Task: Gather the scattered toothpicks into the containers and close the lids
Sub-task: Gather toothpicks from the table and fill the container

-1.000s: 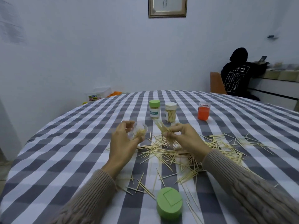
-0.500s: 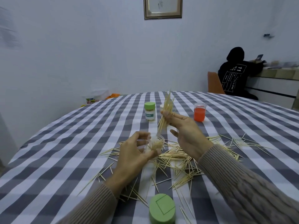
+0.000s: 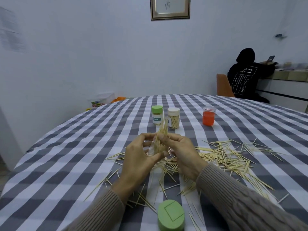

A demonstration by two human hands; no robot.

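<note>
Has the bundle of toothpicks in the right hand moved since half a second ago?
Yes. The bundle of toothpicks has come down and toward the clear container; its tips sit lower against the white-lidded jar.

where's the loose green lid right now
In the head view, the green lid lies on the checked tablecloth at the near edge, just right of the left sleeve, with scattered toothpicks beyond it.

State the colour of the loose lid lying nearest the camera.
Light green: the loose lid lies at the table's near edge, plainest in the head view.
</note>
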